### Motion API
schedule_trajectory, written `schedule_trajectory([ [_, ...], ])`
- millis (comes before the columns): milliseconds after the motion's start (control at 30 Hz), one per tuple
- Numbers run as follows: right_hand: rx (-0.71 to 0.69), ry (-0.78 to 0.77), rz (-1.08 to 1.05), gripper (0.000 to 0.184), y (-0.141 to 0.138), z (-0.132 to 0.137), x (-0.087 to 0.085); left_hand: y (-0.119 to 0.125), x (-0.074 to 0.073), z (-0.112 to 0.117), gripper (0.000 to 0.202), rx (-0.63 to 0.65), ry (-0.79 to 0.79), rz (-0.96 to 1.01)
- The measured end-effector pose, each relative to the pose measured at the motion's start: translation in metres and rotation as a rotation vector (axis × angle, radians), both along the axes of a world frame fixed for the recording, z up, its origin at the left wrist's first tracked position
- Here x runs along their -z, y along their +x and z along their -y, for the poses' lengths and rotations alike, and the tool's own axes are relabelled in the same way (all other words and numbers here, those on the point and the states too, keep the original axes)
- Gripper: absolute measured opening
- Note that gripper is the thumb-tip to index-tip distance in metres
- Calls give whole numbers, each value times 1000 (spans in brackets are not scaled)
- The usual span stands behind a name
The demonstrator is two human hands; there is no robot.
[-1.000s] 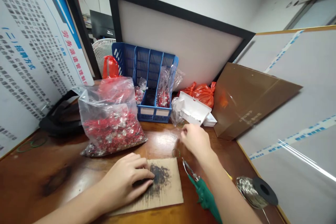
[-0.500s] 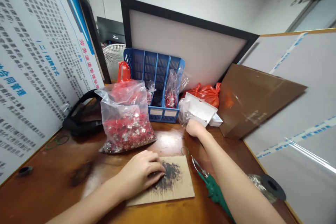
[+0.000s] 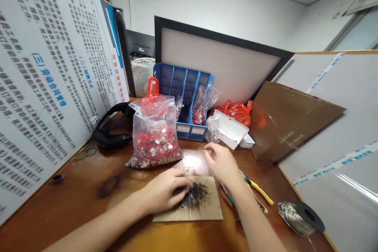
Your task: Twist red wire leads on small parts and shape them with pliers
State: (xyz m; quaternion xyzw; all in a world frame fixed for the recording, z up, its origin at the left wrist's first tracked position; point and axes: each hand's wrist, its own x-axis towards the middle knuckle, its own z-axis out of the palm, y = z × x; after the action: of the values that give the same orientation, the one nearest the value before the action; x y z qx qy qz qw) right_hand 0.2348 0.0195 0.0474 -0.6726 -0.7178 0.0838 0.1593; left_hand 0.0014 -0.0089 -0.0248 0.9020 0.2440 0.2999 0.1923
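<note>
My left hand rests on a scorched cardboard piece, its thumb and fingers pinched around something too small to make out. My right hand is over the table just beyond the cardboard's far right corner, fingers curled inward; what they hold, if anything, is hidden. Beside its fingertips lies a pale, hazy patch, clear plastic or glare, I cannot tell which. A large clear bag of red-and-silver small parts stands beyond my left hand. Under my right forearm a green-handled tool is mostly covered.
Yellow-handled pliers and a spool of silvery wire lie to the right. At the back stand a blue divided bin, an open white box and red bags. A black headband-like object sits left.
My right hand has drawn back from the white box toward the cardboard. My left hand stays pinched on the cardboard. The view has shifted, bringing the yellow-handled pliers into sight.
</note>
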Motion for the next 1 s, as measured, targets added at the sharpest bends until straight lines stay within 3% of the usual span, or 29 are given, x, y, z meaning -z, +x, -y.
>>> schedule_trajectory([
  [100,-225,26,-84,22,-18,27,10,-6,-4,0,24,-8,11,2],
  [167,-295,25,-110,22,-21,40,18,-7,-3,-2,22,-12,31,-11],
  [433,-312,87,-83,20,-5,59,42,-1,14,-2,14,-89,102,-29],
  [600,-351,232,-47,23,-11,65,48,1,11,2,12,-91,78,-17],
  [800,-393,241,-107,23,-15,64,47,-5,2,-1,18,-43,-51,3],
  [900,-417,242,-176,22,-13,64,47,-7,0,1,29,-51,-63,2],
  [1000,-407,207,-233,21,-12,64,48,-6,0,3,25,-80,-47,-15],
])
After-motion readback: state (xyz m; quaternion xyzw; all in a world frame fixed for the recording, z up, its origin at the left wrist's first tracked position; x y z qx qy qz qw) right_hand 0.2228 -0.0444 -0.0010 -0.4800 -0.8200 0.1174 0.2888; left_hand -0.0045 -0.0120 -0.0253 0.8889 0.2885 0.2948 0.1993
